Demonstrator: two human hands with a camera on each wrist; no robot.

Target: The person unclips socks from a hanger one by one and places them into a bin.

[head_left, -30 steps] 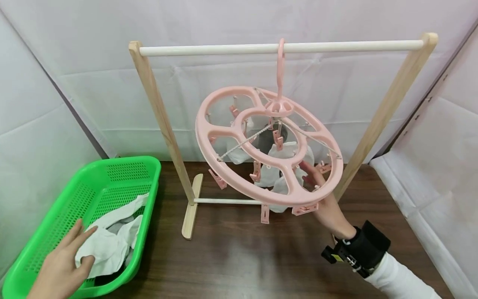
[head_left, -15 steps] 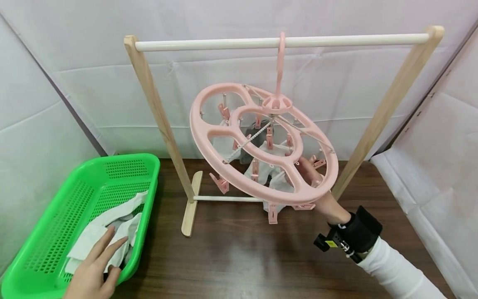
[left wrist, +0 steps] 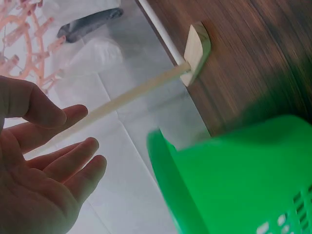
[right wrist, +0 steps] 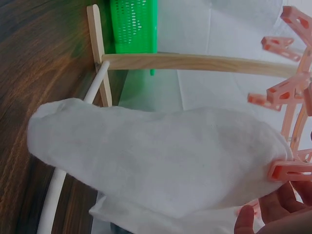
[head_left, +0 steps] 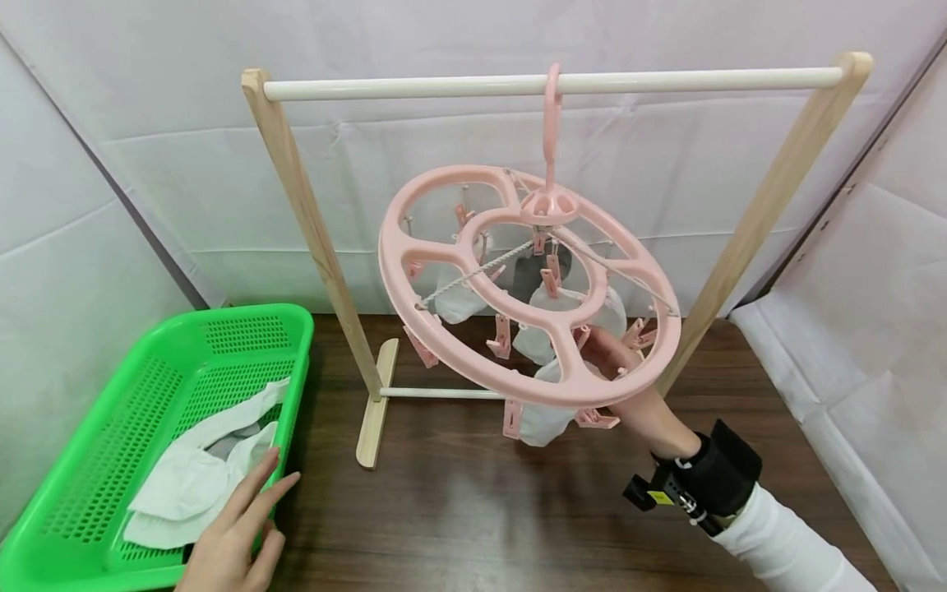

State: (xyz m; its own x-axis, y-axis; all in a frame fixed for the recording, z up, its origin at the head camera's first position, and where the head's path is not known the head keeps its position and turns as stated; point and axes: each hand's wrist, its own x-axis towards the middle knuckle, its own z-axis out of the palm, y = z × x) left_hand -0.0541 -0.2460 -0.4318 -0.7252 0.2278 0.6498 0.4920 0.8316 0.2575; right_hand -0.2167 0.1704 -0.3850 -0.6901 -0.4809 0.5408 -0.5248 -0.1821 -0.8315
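In the head view, my right hand (head_left: pixel 647 403) reaches up under the tilted pink clip-ring hanger (head_left: pixel 488 378). Thumb and fingers pinch a pink clothespin (right wrist: pixel 292 170), partly cut off by the edge of the right wrist view. From that clothespin hangs a white sock (right wrist: pixel 146 151), its lower end also showing below the ring (head_left: pixel 546 423). My left hand (head_left: pixel 233 526) hovers over the near right rim of the green basket (head_left: pixel 251 311), fingers spread and holding nothing. White socks (head_left: pixel 181 489) and something grey (head_left: pixel 229 441) lie inside the basket.
The hanger hooks over the white rail (head_left: pixel 444 86) of a wooden-legged rack (head_left: pixel 318 238). More white socks (head_left: pixel 459 300) and a dark grey one (head_left: pixel 543 271) hang on it, among several other clothespins (head_left: pixel 501 337). White sheets (head_left: pixel 873 271) wall in the brown table (head_left: pixel 444 518).
My left hand has moved right, from over the socks to the basket's rim. The hanger has swung and turned slightly, while my right hand stays under its right side.
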